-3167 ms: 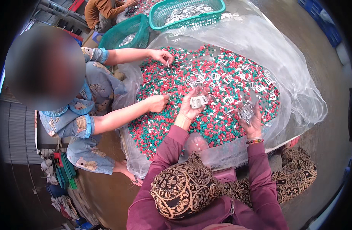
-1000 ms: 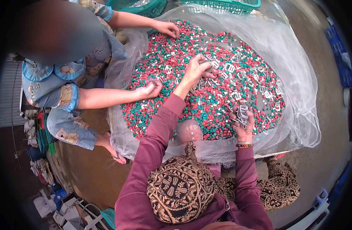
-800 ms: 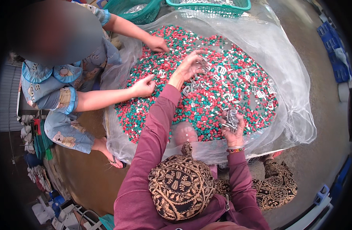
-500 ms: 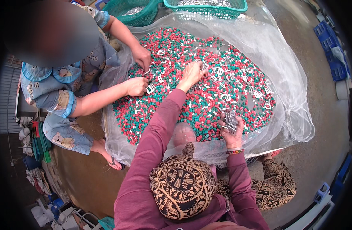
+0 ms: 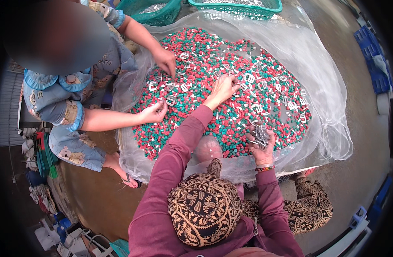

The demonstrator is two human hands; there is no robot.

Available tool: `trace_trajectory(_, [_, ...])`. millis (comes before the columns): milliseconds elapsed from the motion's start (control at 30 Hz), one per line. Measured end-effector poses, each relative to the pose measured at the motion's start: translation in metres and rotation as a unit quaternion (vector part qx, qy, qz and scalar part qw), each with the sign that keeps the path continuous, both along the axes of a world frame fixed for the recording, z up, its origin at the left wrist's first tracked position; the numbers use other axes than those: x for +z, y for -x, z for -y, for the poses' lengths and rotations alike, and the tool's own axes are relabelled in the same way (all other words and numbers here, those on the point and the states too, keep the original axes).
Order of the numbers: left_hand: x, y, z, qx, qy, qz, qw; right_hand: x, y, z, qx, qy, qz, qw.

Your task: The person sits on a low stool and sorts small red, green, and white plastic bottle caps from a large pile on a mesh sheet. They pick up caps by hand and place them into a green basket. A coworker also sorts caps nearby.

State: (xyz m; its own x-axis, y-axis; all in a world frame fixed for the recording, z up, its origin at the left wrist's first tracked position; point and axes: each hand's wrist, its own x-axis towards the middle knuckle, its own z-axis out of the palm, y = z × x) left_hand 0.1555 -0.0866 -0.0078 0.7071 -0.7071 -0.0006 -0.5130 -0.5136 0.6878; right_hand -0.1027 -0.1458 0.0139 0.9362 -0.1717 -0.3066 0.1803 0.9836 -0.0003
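A wide heap of small red, green and white pellets (image 5: pixel 230 137) lies on a pale mesh sheet (image 5: pixel 329 98), with silver metal buckles scattered through it. My left hand (image 5: pixel 223 88) reaches into the middle of the heap, fingers curled down among the pellets beside a loose buckle (image 5: pixel 249 78). What its fingertips hold is hidden. On the right, near the front edge of the heap, my right hand (image 5: pixel 265 152) is palm up, its fingers wrapped round a bunch of metal buckles (image 5: pixel 260 136).
At the left, a co-worker's two hands (image 5: pixel 164 60) work over the heap, near several buckles (image 5: pixel 170 100). Two green baskets (image 5: pixel 237 8) with metal pieces stand at the far side. My patterned trouser leg (image 5: pixel 205 210) is close in front. Blue crates (image 5: pixel 372 55) stand at the far right.
My left hand has shifted slightly right and nearer. My right hand stays about where it was with the buckles. The co-worker's far hand moved right, and their near hand has loosened.
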Motion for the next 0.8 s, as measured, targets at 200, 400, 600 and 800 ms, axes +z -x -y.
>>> trace_trajectory(200, [0.047,-0.016,0.0,0.014,0.339,-0.436,0.834,-0.001,0.004,0.008,-0.034,-0.033,0.007,0.999])
trace_trajectory(400, [0.085,-0.005,-0.031,-0.001,0.494,-0.694,0.524,0.0,-0.018,-0.003,-0.012,-0.063,0.055,0.996])
trace_trajectory(600, [0.054,-0.012,-0.06,0.071,0.377,-0.577,0.721,0.0,-0.022,-0.013,0.029,-0.041,0.019,0.999])
trace_trajectory(800, [0.038,0.014,-0.056,0.061,-0.173,0.09,0.979,-0.016,-0.009,0.0,0.019,-0.046,0.006,0.999])
